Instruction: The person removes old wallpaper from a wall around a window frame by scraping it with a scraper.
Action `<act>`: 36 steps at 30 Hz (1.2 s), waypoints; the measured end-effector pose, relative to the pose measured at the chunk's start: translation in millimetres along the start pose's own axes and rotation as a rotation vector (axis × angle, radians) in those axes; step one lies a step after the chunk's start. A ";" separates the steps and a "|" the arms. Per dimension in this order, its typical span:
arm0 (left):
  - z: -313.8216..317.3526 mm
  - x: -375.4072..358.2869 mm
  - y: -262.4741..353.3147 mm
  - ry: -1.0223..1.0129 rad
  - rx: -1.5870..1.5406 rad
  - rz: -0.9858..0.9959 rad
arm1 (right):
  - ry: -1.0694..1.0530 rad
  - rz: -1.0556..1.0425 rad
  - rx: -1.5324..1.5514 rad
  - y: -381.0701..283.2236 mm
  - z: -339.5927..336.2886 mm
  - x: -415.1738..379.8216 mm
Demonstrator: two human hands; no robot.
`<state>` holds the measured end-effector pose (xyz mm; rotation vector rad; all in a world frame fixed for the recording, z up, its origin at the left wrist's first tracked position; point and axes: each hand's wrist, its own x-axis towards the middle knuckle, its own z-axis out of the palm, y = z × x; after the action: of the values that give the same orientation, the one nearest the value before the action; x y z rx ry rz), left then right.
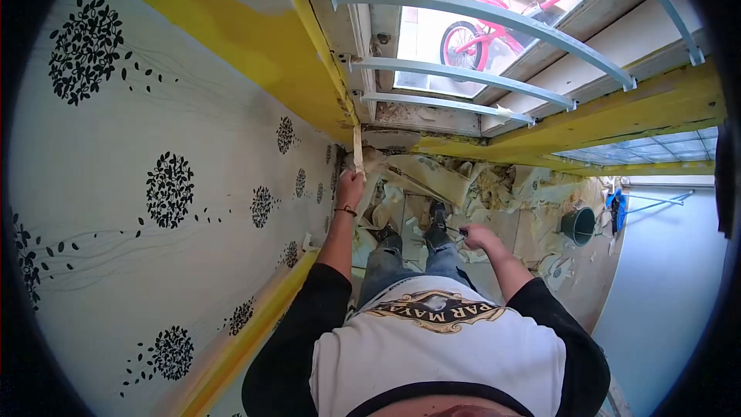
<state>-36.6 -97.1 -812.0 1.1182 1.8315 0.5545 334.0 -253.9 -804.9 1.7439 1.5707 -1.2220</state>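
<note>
My left hand (pixel 351 185) is closed on the lower end of a narrow, pale strip of wallpaper (pixel 357 147). The strip runs up to the yellow edge of the window corner. To the left stands a wall with white wallpaper (pixel 208 147) that carries black leaf patterns. Lower and to the right, my right hand (pixel 480 237) is closed round a small dark tool (pixel 463 232), held near my leg. Only a short part of this tool shows, so its kind cannot be made out.
Torn wallpaper (pixel 432 177) litters the floor around my feet. A dark green bucket (pixel 579 225) stands at the right, with a blue cloth-like thing (pixel 616 208) beside it. White curved bars (pixel 478 8) cross the window; a pink bicycle (pixel 482 38) shows outside. A pale blue panel (pixel 668 262) is at right.
</note>
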 end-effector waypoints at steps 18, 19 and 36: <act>165.4 -95.1 -1.5 -0.500 -0.389 -0.145 | 0.042 -0.034 -0.015 -17.7 -43.3 -2.6; 160.9 -92.1 -3.4 -0.554 -0.427 -0.197 | 0.042 -0.036 -0.019 -14.2 -42.3 -0.4; 118.4 155.3 -46.7 0.158 0.214 0.011 | -0.276 0.070 -0.254 77.7 2.3 -12.2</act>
<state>13.5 6.2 -976.8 1.2562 2.0609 0.4722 408.3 -279.0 -811.3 1.3937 1.4212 -1.1202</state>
